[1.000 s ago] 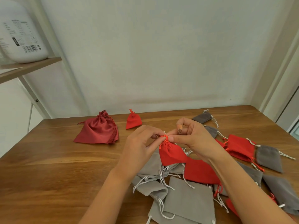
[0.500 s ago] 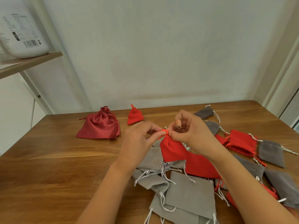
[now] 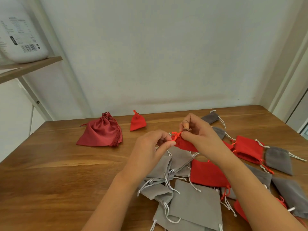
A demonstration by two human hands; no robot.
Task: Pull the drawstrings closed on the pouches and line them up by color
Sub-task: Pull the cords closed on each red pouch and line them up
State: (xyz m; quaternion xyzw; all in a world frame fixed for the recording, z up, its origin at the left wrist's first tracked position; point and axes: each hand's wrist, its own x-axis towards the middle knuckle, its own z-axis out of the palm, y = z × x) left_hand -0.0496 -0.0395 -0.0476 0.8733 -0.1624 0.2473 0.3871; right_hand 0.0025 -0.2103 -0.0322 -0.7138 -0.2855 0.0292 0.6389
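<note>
Pinches the drawstring (image 3: 175, 135) with left hand (image 3: 150, 147) and right hand (image 3: 198, 135), fingers curled, at the gathered neck of a red pouch (image 3: 185, 145). Holds it over heaped grey pouches (image 3: 195, 202) on the table (image 3: 66, 172). Records 2 cinched bags farther back: small red pouch (image 3: 138, 121), dark red bag (image 3: 101, 132).

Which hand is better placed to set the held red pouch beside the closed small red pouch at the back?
Probably the left hand: it pinches a drawstring of the held red pouch and lies nearer the closed small red pouch; the right hand would have to reach across.
</note>
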